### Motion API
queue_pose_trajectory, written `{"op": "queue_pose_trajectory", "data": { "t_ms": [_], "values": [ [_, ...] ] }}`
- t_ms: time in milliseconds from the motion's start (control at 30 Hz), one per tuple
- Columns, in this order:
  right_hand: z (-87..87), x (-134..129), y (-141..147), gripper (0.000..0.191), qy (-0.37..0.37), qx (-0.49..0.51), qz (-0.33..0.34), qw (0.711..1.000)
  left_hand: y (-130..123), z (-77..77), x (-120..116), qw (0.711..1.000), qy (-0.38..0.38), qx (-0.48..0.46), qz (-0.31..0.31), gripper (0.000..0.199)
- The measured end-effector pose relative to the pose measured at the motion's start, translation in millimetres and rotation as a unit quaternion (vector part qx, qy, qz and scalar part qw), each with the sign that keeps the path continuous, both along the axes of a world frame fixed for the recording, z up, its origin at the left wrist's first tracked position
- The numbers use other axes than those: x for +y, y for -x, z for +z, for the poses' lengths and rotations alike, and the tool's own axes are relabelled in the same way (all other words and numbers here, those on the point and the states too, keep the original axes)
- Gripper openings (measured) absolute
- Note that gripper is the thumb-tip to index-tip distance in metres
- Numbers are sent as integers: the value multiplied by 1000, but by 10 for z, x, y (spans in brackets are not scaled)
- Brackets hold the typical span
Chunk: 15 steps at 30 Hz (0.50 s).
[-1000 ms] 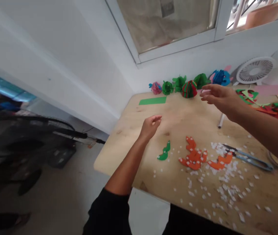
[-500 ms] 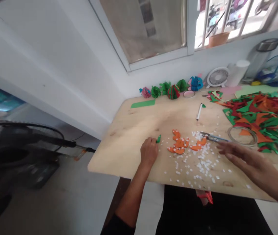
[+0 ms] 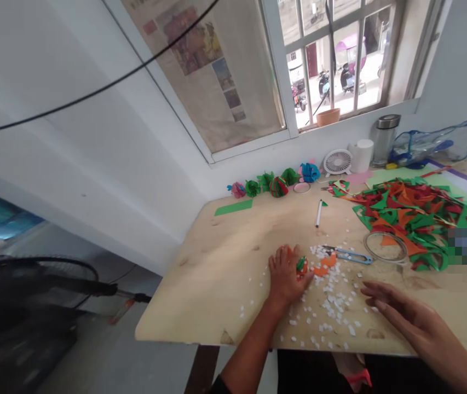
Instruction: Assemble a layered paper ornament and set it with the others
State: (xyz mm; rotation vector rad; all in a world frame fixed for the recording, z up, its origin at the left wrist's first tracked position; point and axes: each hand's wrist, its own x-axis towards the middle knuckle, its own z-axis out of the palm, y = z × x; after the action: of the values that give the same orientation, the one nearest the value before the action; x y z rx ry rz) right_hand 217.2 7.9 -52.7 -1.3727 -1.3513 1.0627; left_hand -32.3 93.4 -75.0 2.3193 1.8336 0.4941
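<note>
My left hand (image 3: 286, 276) is down on the table, its fingers curled over a cluster of orange paper pieces (image 3: 302, 270). A small green paper piece (image 3: 301, 262) shows between its thumb and forefinger; part of the cluster is hidden beneath the palm. Just right of the thumb lie more curved orange cut-outs (image 3: 325, 265) dotted with white bits. My right hand (image 3: 408, 314) hovers over the near right of the table, fingers stretched out, holding nothing. Between the hands are scattered small white squares (image 3: 335, 301). Blue-handled snips (image 3: 352, 255) rest beyond them.
A roll of tape (image 3: 385, 247) lies by a heap of red, green and orange paper scraps (image 3: 418, 213). A white pen (image 3: 319, 214) and a green strip (image 3: 233, 207) are farther back. Folded paper balls (image 3: 278, 186), a small fan (image 3: 338, 162) and a glass bottle (image 3: 385, 139) line the wall.
My left hand has moved right, with the green piece, onto the orange pieces. My right hand has drawn back from the snips. The view has shifted, showing more of the window.
</note>
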Motion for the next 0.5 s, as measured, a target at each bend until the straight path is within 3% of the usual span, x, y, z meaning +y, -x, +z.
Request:
{"op": "queue_pose_trajectory", "data": {
  "t_ms": [100,167,367,500],
  "values": [
    [52,2,23,43,3,10,3,1000,32,-22,102,999,-28,24,-10,33],
    [80,8,31,41,11,10,-3,1000,96,-10,161,999,-28,25,6,25],
    [190,1,80,43,42,28,5,999,209,87,315,1000,-9,-10,5,30],
    [253,3,105,45,40,24,15,999,-53,172,381,999,1,-43,-21,33]
  ]
}}
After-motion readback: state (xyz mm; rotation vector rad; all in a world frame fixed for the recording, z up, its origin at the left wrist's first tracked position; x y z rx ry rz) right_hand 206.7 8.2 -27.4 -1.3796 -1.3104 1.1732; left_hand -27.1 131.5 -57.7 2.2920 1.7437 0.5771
